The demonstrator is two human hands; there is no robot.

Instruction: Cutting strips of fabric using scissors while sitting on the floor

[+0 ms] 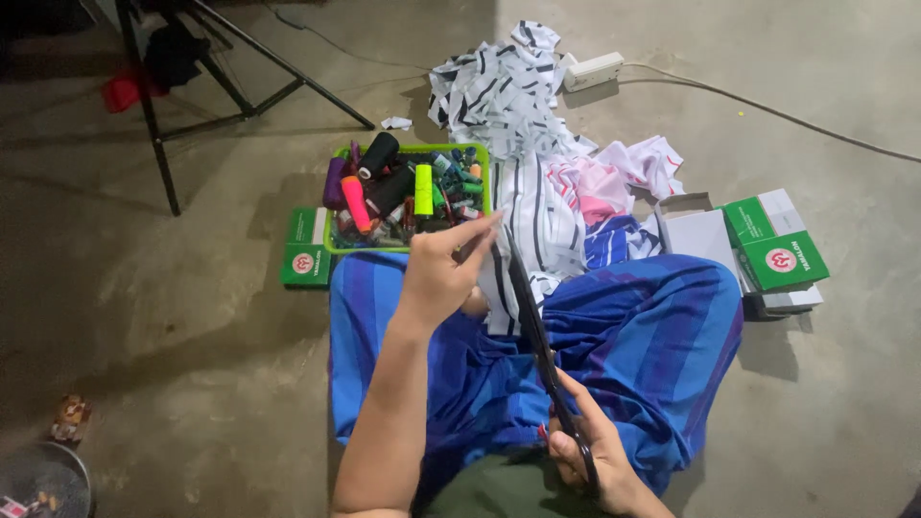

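The striped white fabric (542, 225) lies across the person's lap, over a blue striped cloth (652, 336), its edge lifted taut — probably so the blades can bite cleanly. The left hand (443, 271) is pinched shut on that edge; the right hand (597, 456) is closed around the handles of long black scissors (539, 345), whose blades run up along the fabric. Just beyond the fabric sits a green basket (480, 152) packed with thread spools and cones, within easy reach. Left of the basket lie flat green boxes (305, 251) with a round red-and-white emblem; right of the fabric — more green-and-white boxes (772, 251), one open. Scraps (494, 86) trail toward a white power strip (593, 71) on the concrete floor (173, 317).
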